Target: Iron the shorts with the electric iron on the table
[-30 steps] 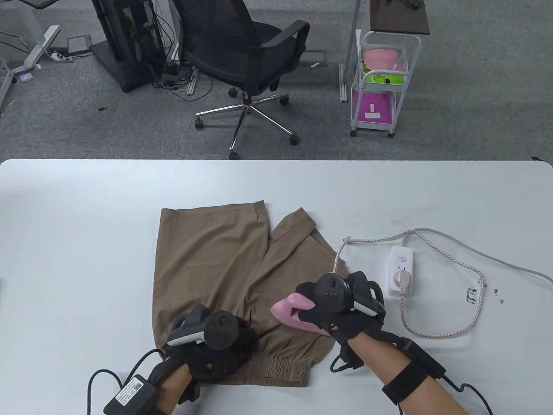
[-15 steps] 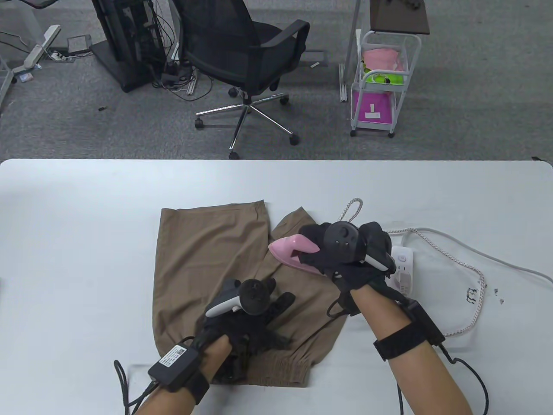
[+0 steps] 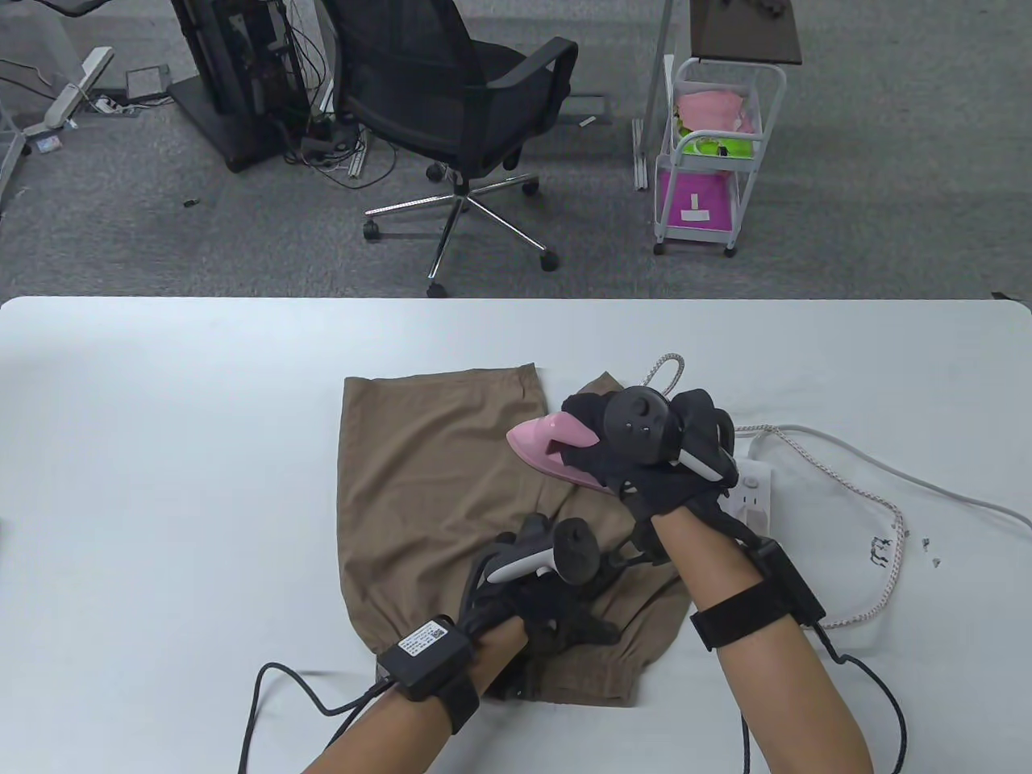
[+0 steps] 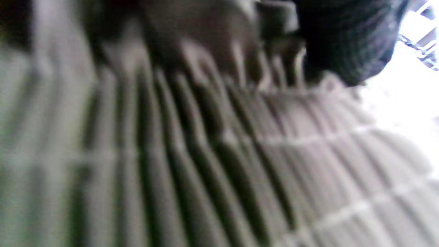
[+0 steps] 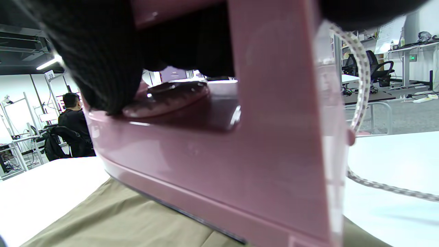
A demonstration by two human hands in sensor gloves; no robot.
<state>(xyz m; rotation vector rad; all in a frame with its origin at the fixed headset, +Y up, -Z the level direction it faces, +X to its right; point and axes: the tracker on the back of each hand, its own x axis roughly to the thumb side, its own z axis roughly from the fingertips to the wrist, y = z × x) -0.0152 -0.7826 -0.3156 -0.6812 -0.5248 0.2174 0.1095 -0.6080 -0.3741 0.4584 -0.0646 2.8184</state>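
Khaki cotton shorts (image 3: 435,492) lie flat on the white table (image 3: 161,451) under both your hands. Your right hand (image 3: 645,451) grasps the handle of the pink plastic electric iron (image 3: 548,447), its soleplate on the far leg. Your left hand (image 3: 540,597) presses the cloth just above the gathered waistband (image 4: 240,164). You look mid-stroke; next, glide the iron while pinning the fabric taut.

Pink iron (image 3: 552,451), tan shorts (image 3: 419,484)
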